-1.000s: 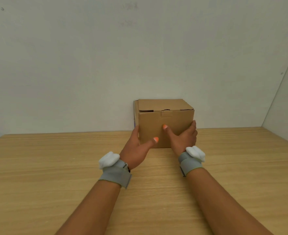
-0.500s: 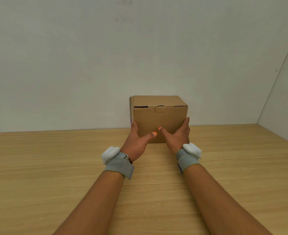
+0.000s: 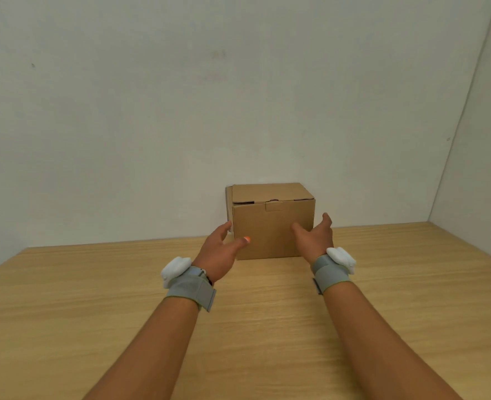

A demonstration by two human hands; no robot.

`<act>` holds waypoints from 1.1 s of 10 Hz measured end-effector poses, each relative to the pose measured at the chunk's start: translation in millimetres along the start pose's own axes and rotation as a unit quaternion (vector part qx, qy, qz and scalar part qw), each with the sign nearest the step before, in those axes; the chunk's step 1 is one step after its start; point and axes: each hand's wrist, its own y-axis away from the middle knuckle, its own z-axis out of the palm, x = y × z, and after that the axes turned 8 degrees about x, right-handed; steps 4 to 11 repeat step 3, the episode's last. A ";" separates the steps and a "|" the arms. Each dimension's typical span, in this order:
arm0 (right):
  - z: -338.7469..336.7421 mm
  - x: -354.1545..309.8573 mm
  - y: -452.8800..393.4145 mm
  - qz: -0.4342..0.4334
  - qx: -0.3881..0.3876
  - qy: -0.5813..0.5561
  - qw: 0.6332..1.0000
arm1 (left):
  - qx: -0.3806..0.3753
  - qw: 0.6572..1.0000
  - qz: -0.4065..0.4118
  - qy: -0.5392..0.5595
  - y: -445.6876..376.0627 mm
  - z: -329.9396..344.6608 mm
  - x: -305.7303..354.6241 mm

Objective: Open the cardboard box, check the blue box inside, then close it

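Head-camera view shows a closed brown cardboard box (image 3: 273, 223) standing on the light wooden worktop (image 3: 94, 313) at the middle of its far edge, its back close to the pale wall (image 3: 238, 82). The lid is down and its small front tab sits tucked into the front face. No blue box can be seen, since whatever lies inside is hidden.

Half a second ago both hands cupped the lower front corners of the box, thumbs nearly meeting across its front. Now they have spread apart. The left hand (image 3: 219, 252) hovers just beside the box's left front edge, fingers loose and open, with the orange-nailed thumb crossing in front of the lower left face. The right hand (image 3: 315, 238) is open too, palm turned inward by the right front corner; whether it brushes the cardboard cannot be told. Neither hand grips anything. Grey straps with white pads (image 3: 192, 281) wrap both wrists.

The release suggests the box has been set where it is wanted, so positioning looks finished. Whether the person is about to open the lid or has just shut it after checking cannot be read from these pictures.
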 end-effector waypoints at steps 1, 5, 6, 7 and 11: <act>-10.1 -11.9 9.0 0.014 0.008 -0.025 1.000 | -0.003 1.000 0.012 -0.020 7.0 -14.1 17.9; -23.9 -50.2 33.8 -0.010 -0.045 0.028 0.999 | -0.003 0.997 0.052 -0.048 22.6 -35.8 66.2; -23.9 -50.2 33.8 -0.010 -0.045 0.028 0.999 | -0.003 0.997 0.052 -0.048 22.6 -35.8 66.2; -23.9 -50.2 33.8 -0.010 -0.045 0.028 0.999 | -0.003 0.997 0.052 -0.048 22.6 -35.8 66.2; -23.9 -50.2 33.8 -0.010 -0.045 0.028 0.999 | -0.003 0.997 0.052 -0.048 22.6 -35.8 66.2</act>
